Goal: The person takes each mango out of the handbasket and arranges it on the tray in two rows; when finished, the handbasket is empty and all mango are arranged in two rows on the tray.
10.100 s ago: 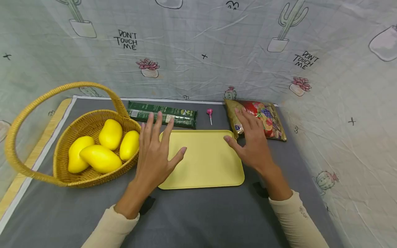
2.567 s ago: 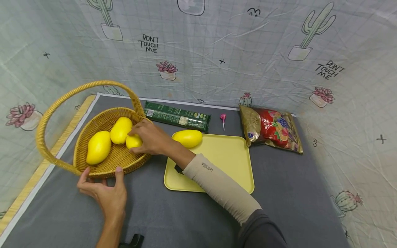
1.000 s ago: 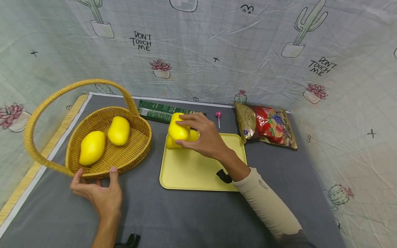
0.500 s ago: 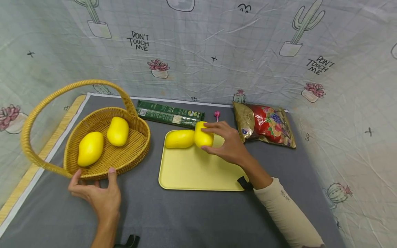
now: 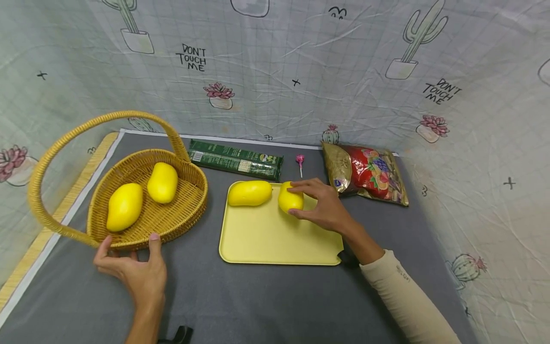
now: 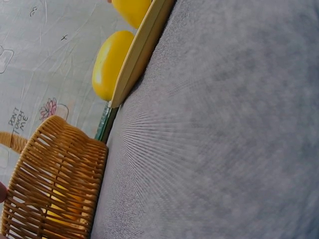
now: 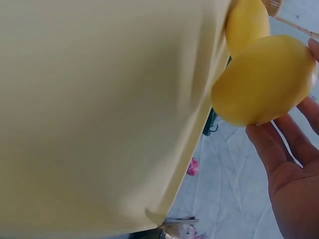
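the right hand (image 5: 324,204) pinches a yellow mango (image 5: 290,198) between thumb and fingertips, close to the far edge of the tray (image 5: 275,243); whether the fruit touches the tray i cannot tell. a second mango (image 5: 250,193) lies in the far left corner, a narrow gap between the two. from both, flat tray surface runs down to the near rim. the left hand (image 5: 138,273) spreads thumb and forefinger wide against the near rim of the basket (image 5: 193,210); whether they grip it i cannot tell. two more mangoes (image 5: 124,207) lie inside, woven floor showing to their right. a band of grey worktop (image 5: 240,301) separates basket from tray. beyond the tray's far edge lie a green packet (image 5: 236,159) and a lollipop (image 5: 300,162); a foil bag (image 5: 369,173) lies near the far right corner.
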`<state>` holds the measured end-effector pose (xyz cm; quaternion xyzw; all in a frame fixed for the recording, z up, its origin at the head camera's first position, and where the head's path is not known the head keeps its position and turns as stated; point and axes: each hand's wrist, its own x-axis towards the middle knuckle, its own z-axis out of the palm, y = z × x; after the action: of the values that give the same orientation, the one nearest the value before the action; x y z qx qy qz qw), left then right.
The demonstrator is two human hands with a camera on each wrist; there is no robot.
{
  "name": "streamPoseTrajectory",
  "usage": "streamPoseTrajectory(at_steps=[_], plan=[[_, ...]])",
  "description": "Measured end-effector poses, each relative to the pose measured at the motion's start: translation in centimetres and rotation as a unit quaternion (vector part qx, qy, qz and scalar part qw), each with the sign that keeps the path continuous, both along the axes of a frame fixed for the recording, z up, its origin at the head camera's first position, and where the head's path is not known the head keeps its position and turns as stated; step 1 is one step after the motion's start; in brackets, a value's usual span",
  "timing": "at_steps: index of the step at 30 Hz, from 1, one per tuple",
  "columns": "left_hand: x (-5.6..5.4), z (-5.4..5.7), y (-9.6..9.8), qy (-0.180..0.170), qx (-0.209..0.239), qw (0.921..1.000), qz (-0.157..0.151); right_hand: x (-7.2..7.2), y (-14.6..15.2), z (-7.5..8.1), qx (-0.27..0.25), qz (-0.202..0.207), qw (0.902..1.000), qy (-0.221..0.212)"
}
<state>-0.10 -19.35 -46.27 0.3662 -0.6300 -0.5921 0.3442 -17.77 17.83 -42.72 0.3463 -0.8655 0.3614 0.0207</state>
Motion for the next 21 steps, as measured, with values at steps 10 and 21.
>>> streamPoseTrajectory(at_steps=[10,21], plan=[[0.1,-0.1,0.0,0.002,0.0,1.0,0.0,-0.5,0.0,0.4,0.047,0.022,0.9982,-0.032],[0.1,0.0,-0.1,0.0,0.004,1.0,-0.005,-0.7,1.8,1.1,0.058,0.074,0.9929,-0.072]])
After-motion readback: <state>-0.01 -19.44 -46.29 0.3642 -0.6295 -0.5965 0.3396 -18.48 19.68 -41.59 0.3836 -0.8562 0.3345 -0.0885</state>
